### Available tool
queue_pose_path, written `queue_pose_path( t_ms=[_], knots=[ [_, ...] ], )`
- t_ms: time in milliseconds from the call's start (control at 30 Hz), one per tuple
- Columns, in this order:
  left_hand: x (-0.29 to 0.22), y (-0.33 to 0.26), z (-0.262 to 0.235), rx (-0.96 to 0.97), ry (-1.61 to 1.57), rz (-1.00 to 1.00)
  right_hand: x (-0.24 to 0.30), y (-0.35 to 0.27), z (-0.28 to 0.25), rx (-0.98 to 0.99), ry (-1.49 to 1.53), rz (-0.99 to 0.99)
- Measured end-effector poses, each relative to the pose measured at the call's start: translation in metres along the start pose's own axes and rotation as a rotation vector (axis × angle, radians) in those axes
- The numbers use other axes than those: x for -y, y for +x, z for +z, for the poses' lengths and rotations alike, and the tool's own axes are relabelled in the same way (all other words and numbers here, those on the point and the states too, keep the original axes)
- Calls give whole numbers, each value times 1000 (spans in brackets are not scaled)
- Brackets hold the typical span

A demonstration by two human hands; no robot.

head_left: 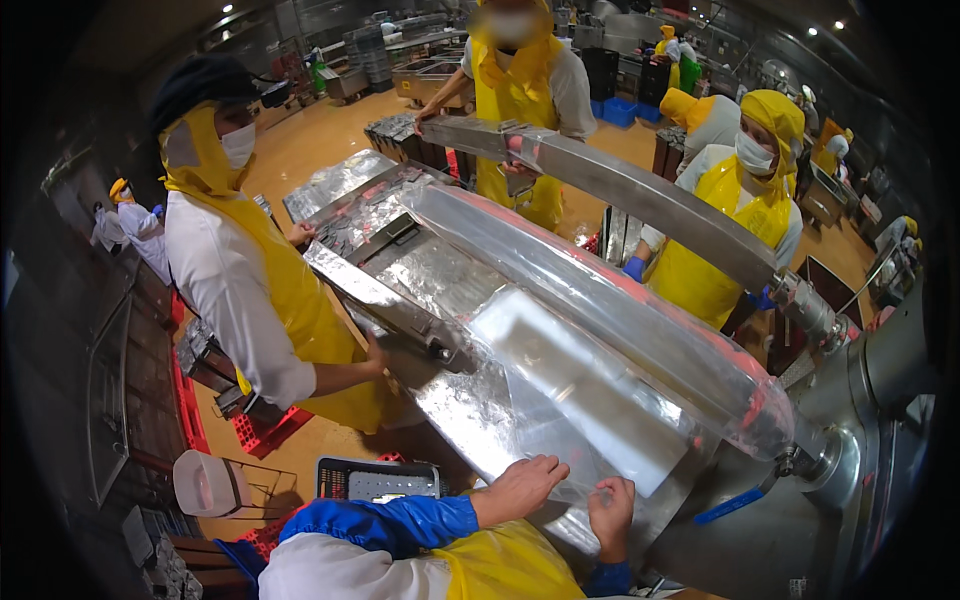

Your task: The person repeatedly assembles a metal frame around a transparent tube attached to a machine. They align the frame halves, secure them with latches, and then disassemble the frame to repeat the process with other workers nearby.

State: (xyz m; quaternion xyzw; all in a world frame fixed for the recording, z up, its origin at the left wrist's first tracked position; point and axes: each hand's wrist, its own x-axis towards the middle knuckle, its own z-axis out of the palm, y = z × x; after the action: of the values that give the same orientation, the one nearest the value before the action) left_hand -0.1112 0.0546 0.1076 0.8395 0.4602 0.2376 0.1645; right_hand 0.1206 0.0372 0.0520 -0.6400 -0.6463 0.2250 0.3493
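Observation:
A clear plastic film lies stretched over a long, tilted steel machine bed that carries a pale rectangular block. My left hand, in a blue sleeve, rests at the film's near edge with its fingers curled onto it. Beside it, my right hand pinches the same edge of the film. Both hands sit at the low near end of the bed, just above my yellow apron.
A co-worker in a yellow apron at the left holds the bed's steel frame. Another at the far end grips a long steel bar; a third stands right. A grey crate, red crates and white jug lie left.

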Motion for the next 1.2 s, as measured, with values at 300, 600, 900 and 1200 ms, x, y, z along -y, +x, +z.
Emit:
queue_pose_path(
  t_ms=[300, 600, 900, 1200],
  knots=[
    [-5, 3, -9, 21, -75, -83, -19, -4, -12, 20, -57, 77],
    [12, -4, 32, -202, -1198, -694, 12, -6, 5, -89, -11, 76],
    [15, 20, 2, -301, -1579, -437, 49, 6, -13, -61, 1033, 337],
    [12, 41, -2, -13, -1283, -498, -14, -6, -28, 229, 1375, 536]
  ],
)
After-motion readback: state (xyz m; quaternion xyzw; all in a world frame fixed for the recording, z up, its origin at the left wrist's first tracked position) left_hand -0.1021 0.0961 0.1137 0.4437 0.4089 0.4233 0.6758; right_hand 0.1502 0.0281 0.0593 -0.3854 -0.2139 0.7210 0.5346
